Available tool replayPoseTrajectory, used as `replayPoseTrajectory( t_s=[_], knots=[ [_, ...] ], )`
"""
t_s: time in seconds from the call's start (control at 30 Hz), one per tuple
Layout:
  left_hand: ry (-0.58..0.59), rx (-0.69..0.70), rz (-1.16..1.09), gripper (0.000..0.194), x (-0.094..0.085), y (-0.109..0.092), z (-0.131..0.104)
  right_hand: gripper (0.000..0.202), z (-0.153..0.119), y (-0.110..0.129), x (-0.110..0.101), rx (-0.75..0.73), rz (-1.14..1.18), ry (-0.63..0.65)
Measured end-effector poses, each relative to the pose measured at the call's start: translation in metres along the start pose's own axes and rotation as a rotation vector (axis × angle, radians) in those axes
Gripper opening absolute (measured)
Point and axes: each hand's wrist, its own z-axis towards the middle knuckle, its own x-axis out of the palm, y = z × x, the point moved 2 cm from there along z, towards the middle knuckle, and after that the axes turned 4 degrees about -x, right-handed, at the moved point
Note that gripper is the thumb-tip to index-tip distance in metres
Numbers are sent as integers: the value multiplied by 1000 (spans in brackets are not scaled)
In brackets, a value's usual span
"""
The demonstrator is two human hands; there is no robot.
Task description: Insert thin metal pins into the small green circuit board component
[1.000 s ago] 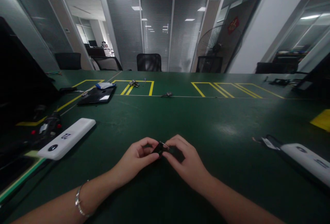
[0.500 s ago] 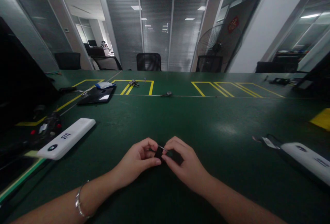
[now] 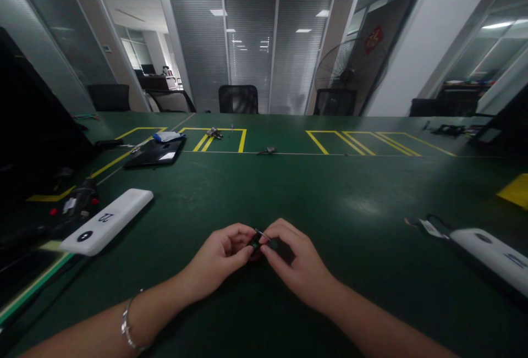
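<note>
Head view: a small black part [image 3: 255,240] is pinched btwn thumb and fingers of the L hand [image 3: 225,251], just above or on the green table [image 3: 289,187]; exact clearance can't be told. A thin rod [image 3: 262,234], metal by the look of it, is gripped btwn thumb and fingertips of the R hand [image 3: 299,253], w/ its tip angled up to the part. Whether the rod is seated in the part, touching it or only held close can't be told, as the join is small, dim and partly covered by fingers. As for progress, both pieces are in hand and brought together, so handling is judged to be mid-way; neither is set down or let go, and no finished result can be made out. What's left can't be judged in detail, e.g. whether the two are to be joined or parted. A bracelet [image 3: 125,325] is worn on the L wrist. To the left, a white case marked w/ dark figures is seen [image 3: 108,221], w/ black gear [image 3: 84,198] just beside it. Farther off, a blue-white packet [image 3: 167,136] is laid on a dark tablet [image 3: 154,154], and metal bits [image 3: 214,133] are placed near yellow tape [image 3: 243,141]. A small plug-like piece [image 3: 268,150] is seen ahead of the hands. A second case [image 3: 490,251] and its cable [image 3: 438,227] are seen at far right.
</note>
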Motion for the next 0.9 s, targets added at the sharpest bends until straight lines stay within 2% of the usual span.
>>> replayPoseTrajectory(
  t_s=[0.33, 0.47, 0.57, 0.9],
  knots=[
    [-46, -19, 10, 21, 2, -8, -2, 11, 0, 4, -3, -14, 0, -15],
    [-145, -23, 88, 32, -2, -9, 0, 15, 2, -1, -6, 46, -52, -40],
    [-207, 0, 158, 34, -5, -11, 0, 17, 2, -6, -4, 78, -129, -13],
    [-169, 80, 325, 29, -3, -18, -4, 17, -1, -8, -1, 106, -336, 60]
  ],
)
